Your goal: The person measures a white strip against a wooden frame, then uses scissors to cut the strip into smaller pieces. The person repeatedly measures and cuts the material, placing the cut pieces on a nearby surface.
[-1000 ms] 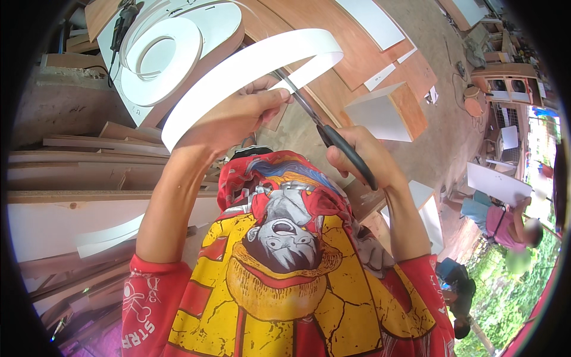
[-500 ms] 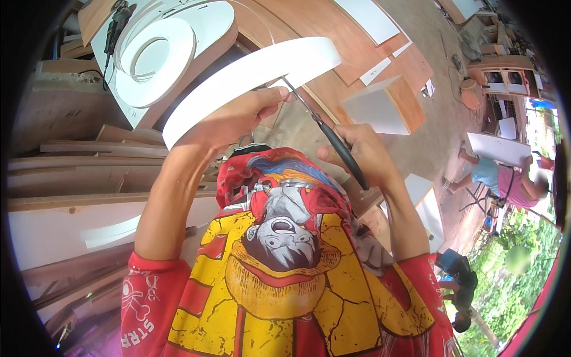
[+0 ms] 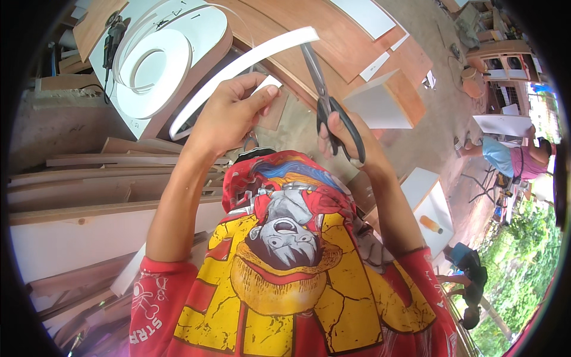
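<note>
My left hand [image 3: 229, 113] grips a long white strip of edge banding [image 3: 238, 68] that curves up and to the right. My right hand [image 3: 345, 143] holds black-handled scissors [image 3: 327, 101], fingers through the loops. The blades point up and meet the strip's upper right end. A small white piece of strip sticks out between my left thumb and fingers. The strip leads back toward a large white roll of banding [image 3: 157, 71] lying on a white board at the upper left.
Wooden planks and boards [image 3: 89, 184] are stacked at the left. A power tool [image 3: 113, 38] lies by the roll. White panels [image 3: 380, 107] and brown boards lie on the ground ahead. Other people sit and crouch at the right [image 3: 511, 157].
Both hands have risen toward the camera. The scissors turned more upright and their blades now reach the end of the strip, which has tilted steeper.
</note>
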Demonstrator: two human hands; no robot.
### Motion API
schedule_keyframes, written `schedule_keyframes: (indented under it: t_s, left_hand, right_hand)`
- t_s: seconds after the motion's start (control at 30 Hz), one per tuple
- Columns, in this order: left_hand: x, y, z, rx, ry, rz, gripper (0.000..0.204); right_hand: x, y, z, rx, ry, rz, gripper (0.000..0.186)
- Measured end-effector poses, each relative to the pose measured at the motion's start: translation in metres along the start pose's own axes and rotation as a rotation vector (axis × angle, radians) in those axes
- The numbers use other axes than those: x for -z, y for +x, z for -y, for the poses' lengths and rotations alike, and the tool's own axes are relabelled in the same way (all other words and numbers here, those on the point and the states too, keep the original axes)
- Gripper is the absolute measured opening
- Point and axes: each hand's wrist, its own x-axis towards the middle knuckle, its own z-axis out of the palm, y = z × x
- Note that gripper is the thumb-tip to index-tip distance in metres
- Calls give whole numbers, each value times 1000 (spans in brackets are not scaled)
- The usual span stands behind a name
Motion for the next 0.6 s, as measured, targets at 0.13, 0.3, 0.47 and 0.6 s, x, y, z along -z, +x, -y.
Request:
schedule_keyframes:
  t_s: [0.13,0.3,0.47,0.6]
  left_hand:
    - [-4,0,4,-60,42,31,23]
    - [-18,-17,-11,-385,220,-36,24]
    - [0,-1,-50,-717,554,-32,28]
    - [62,18,-111,-711,961,-160,34]
  right_hand:
    - [-17,24,-7,49,345,-123,55]
    - [-32,43,-13,247,432,-168,48]
    - [-23,26,-35,170,467,-123,28]
    - [-17,16,-57,28,546,-262,26]
